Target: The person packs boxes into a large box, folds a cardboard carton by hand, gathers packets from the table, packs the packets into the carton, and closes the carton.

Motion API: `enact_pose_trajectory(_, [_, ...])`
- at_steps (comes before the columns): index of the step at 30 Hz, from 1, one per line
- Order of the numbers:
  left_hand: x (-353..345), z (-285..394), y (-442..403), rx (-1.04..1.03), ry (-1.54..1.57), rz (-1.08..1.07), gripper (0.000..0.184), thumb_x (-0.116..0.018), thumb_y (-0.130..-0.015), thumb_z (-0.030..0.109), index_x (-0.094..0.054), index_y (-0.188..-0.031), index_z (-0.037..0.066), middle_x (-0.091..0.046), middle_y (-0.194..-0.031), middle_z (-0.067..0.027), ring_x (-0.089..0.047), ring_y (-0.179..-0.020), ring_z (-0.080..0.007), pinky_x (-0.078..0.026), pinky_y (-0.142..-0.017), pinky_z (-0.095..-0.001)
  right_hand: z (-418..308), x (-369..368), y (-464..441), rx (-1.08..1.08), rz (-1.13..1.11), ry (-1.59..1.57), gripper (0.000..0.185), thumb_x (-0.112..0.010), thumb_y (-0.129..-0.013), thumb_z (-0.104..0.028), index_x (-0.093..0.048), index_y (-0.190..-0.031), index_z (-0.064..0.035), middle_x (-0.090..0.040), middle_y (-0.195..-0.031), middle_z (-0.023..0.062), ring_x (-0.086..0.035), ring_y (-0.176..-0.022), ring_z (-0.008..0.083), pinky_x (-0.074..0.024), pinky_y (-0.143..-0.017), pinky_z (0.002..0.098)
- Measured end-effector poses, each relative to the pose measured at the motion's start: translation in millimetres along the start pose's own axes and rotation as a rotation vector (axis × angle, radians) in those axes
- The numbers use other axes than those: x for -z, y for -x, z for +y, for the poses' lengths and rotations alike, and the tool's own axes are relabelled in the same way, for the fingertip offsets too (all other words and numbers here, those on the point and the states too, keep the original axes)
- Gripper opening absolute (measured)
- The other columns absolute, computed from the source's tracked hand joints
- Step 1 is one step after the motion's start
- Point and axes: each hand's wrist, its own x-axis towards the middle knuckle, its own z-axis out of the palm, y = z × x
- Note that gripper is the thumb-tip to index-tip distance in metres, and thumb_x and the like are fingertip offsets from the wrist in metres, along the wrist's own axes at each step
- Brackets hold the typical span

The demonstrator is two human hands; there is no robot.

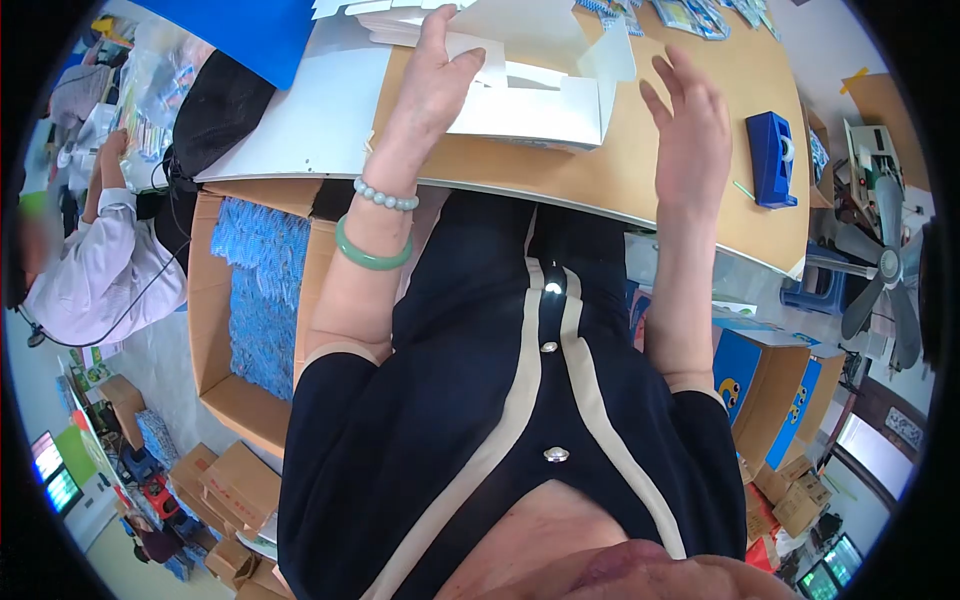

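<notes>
Overall, the largest item is the desk (575,172), with a tan top and a white section at its left. Below its left edge stands an open brown cardboard carton (209,330) containing blue patterned packets (265,300). On the desk, near the front edge, lies the open white thin-card box (530,115), its flaps raised. The box is probably light and moderately stiff along its folded walls; the loose flaps would likely bend or crease under pressure, and the smooth card may slide easily. The suitable hold would be at opposite side walls, close to the folds, rather than at a flap tip. The box lies between the two hands: its left end is just beside the left hand (435,85), its right flap near the right hand (692,130). The left hand has its thumb spread from the extended forefinger over the white card; whether it grips anything cannot be told. The right hand is loosely open, fingers slightly curved, holding nothing visible and apart from the box. A smaller blue plastic tape dispenser (768,165) stands right of the right hand.
</notes>
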Motion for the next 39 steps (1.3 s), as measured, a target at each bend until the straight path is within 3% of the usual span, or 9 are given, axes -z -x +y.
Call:
enact_pose_trajectory(9, [9, 6, -4, 0.189, 0.416, -0.037, 0.037, -0.057, -0.096, 0.005, -0.058, -0.133, 0.004, -0.062, -0.126, -0.0102, -0.058, -0.115, -0.0143, -0.049, -0.096, -0.0257, 46, -41, -23, -0.4, -0.349, 0.264, 0.05, -0.063, -0.094, -0.015, -0.052, -0.141, -0.0047, -0.061, -0.127, 0.009, -0.055, -0.122, 0.0183, -0.0453, -0.1, 0.0317])
enact_pose_trajectory(13, [29, -14, -18, 0.148, 0.516, -0.188, 0.032, -0.06, -0.095, 0.005, -0.066, -0.127, 0.006, -0.064, -0.125, -0.0091, -0.059, -0.116, -0.0143, -0.05, -0.095, -0.0248, 42, -24, -32, -0.061, -0.559, 0.339, 0.044, -0.067, -0.091, -0.016, -0.06, -0.134, -0.0107, -0.062, -0.128, 0.0053, -0.058, -0.119, 0.0198, -0.045, -0.101, 0.0318])
enact_pose_trajectory(16, [39, 0, -12, 0.13, 0.418, -0.27, 0.031, -0.062, -0.095, 0.009, -0.066, -0.126, 0.005, -0.064, -0.126, -0.009, -0.058, -0.118, -0.0148, -0.05, -0.095, -0.0245, 38, -12, -47, 0.586, -0.812, 0.946, 0.041, -0.068, -0.089, -0.022, -0.065, -0.129, -0.0146, -0.062, -0.131, 0.0051, -0.06, -0.116, 0.0218, -0.0459, -0.101, 0.0321])
enact_pose_trajectory(20, [34, 12, -7, 0.133, 0.106, -0.315, 0.035, -0.061, -0.098, 0.02, -0.063, -0.129, 0.003, -0.064, -0.127, -0.0096, -0.057, -0.12, -0.0153, -0.049, -0.095, -0.0244, 23, -13, -43, 0.724, -0.829, 1.242, 0.042, -0.063, -0.09, -0.038, -0.068, -0.126, -0.0166, -0.057, -0.141, 0.0063, -0.055, -0.127, 0.0276, -0.043, -0.107, 0.0394])
enact_pose_trajectory(24, [24, -29, -14, -0.134, -0.052, -0.303, 0.041, -0.06, -0.098, 0.025, -0.06, -0.131, 0.001, -0.063, -0.126, -0.0128, -0.057, -0.119, -0.0194, -0.047, -0.096, -0.0283, 6, -52, -40, -0.108, -0.699, 0.992, 0.055, -0.064, -0.089, -0.046, -0.061, -0.136, -0.0174, -0.054, -0.143, 0.0111, -0.046, -0.136, 0.0269, -0.0389, -0.111, 0.0453])
enact_pose_trajectory(27, [19, -33, -16, -0.595, 0.003, -0.241, 0.047, -0.067, -0.091, 0.016, -0.055, -0.135, 0.002, -0.061, -0.128, -0.0186, -0.058, -0.12, -0.0273, -0.045, -0.102, -0.0348, 7, -74, -27, 0.077, -0.687, 1.338, 0.054, -0.064, -0.086, -0.044, -0.061, -0.13, -0.0136, -0.06, -0.132, 0.0188, -0.052, -0.128, 0.0305, -0.0364, -0.11, 0.0452])
enact_pose_trajectory(30, [13, -2, -6, 0.045, -0.236, -0.041, 0.047, -0.064, -0.093, 0.018, -0.054, -0.134, -0.002, -0.063, -0.122, -0.0181, -0.06, -0.112, -0.0253, -0.047, -0.096, -0.0344, 10, -73, -24, 0.263, -0.681, 1.57, 0.056, -0.065, -0.085, -0.045, -0.059, -0.131, -0.0144, -0.061, -0.131, 0.0191, -0.054, -0.127, 0.0306, -0.0374, -0.109, 0.046])
enact_pose_trajectory(37, [12, 14, 4, 0.146, -0.063, -0.012, 0.044, -0.064, -0.092, 0.018, -0.057, -0.129, -0.005, -0.068, -0.105, -0.017, -0.064, -0.1, -0.0219, -0.051, -0.087, -0.0339, 26, -46, -27, 0.411, -0.713, 1.354, 0.066, -0.065, -0.088, -0.051, -0.049, -0.145, -0.0221, -0.063, -0.131, 0.0124, -0.06, -0.122, 0.03, -0.0462, -0.104, 0.0454])
enact_pose_trajectory(39, [13, 21, 3, 0.182, -0.035, -0.044, 0.045, -0.065, -0.091, 0.018, -0.058, -0.129, -0.005, -0.069, -0.101, -0.0168, -0.065, -0.097, -0.0214, -0.051, -0.085, -0.0336, 19, -55, -34, 0.025, -0.711, 1.391, 0.071, -0.067, -0.085, -0.055, -0.048, -0.146, -0.0234, -0.065, -0.128, 0.0148, -0.061, -0.12, 0.0322, -0.0466, -0.104, 0.0443])
